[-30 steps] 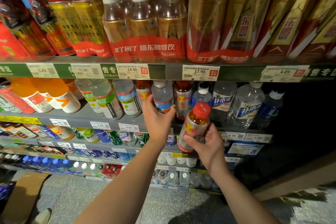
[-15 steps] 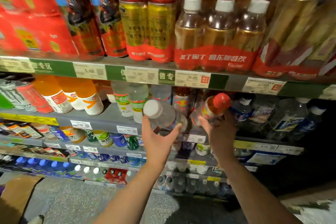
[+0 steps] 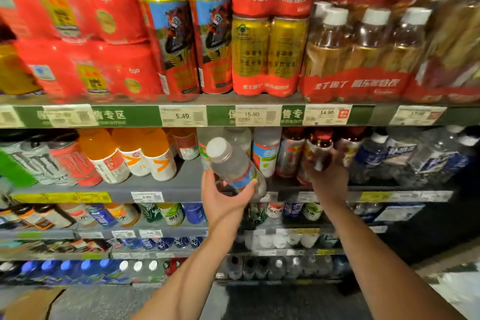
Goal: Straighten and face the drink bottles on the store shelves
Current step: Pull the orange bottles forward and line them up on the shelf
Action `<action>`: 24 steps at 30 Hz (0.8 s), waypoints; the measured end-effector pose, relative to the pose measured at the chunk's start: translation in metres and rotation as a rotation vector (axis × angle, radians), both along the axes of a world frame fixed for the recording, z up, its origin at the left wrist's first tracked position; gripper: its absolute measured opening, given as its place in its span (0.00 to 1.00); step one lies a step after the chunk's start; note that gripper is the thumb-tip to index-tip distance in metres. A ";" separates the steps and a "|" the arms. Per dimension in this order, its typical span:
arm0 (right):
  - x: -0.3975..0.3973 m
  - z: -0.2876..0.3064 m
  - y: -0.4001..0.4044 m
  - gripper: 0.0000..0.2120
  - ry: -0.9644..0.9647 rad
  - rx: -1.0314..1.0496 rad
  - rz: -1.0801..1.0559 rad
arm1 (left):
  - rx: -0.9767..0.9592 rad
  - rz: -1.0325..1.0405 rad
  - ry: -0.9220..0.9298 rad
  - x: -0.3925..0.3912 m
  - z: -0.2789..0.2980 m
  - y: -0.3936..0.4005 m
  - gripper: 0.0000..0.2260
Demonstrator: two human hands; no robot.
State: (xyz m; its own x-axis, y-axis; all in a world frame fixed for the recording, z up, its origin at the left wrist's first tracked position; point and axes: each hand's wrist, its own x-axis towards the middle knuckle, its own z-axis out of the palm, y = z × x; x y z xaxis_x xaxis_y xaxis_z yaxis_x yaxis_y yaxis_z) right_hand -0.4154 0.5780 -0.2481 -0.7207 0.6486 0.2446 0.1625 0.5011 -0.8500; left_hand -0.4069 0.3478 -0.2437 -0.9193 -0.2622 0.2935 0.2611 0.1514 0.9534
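Observation:
My left hand (image 3: pixel 224 196) grips a clear water bottle (image 3: pixel 231 162) with a white cap and a blue-red label, tilted toward me in front of the second shelf (image 3: pixel 181 186). To its right, my right hand (image 3: pixel 328 174) holds a small amber drink bottle (image 3: pixel 318 150) with a red cap, upright on that shelf among other red-capped bottles (image 3: pixel 291 153). Its fingers wrap the bottle's lower part. Clear bottles with green and blue labels (image 3: pixel 266 150) stand just behind the water bottle.
Orange drink bottles (image 3: pixel 145 153) and cans (image 3: pixel 39 161) fill the shelf's left; blue-labelled water bottles (image 3: pixel 405 158) fill its right. Shrink-wrapped packs and tall cans (image 3: pixel 187 41) sit on the shelf above. Lower shelves hold more bottles. A cardboard box (image 3: pixel 28 304) lies on the floor at left.
My left hand has drawn the clear water bottle off the shelf and tilted it toward me. My right hand has carried the amber bottle up and into the shelf row. The view swung left.

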 end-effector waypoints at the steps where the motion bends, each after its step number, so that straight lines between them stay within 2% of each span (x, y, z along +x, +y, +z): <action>1: -0.001 -0.001 0.000 0.33 -0.007 -0.005 0.005 | 0.000 0.021 0.006 0.000 0.001 -0.005 0.25; 4: -0.003 -0.003 -0.003 0.30 -0.025 -0.007 -0.021 | 0.021 0.074 0.023 -0.002 0.003 -0.025 0.26; 8: 0.014 -0.001 -0.031 0.39 -0.009 0.003 -0.190 | 0.061 0.131 0.033 -0.007 0.003 -0.058 0.28; 10: 0.024 -0.001 -0.052 0.35 0.038 0.109 -0.219 | 0.058 0.169 0.022 -0.013 0.002 -0.071 0.28; 13: 0.033 0.000 -0.091 0.28 0.055 0.183 -0.025 | -0.003 0.249 -0.014 -0.026 0.005 -0.085 0.28; 16: 0.030 0.004 -0.121 0.21 0.039 0.137 0.173 | -0.071 0.246 -0.036 -0.041 0.011 -0.092 0.31; 19: 0.023 0.009 -0.138 0.20 -0.009 0.116 0.238 | -0.165 0.221 -0.035 -0.056 0.019 -0.091 0.34; 24: 0.021 0.012 -0.149 0.19 -0.042 0.065 0.299 | -0.280 0.212 -0.094 -0.077 0.019 -0.090 0.32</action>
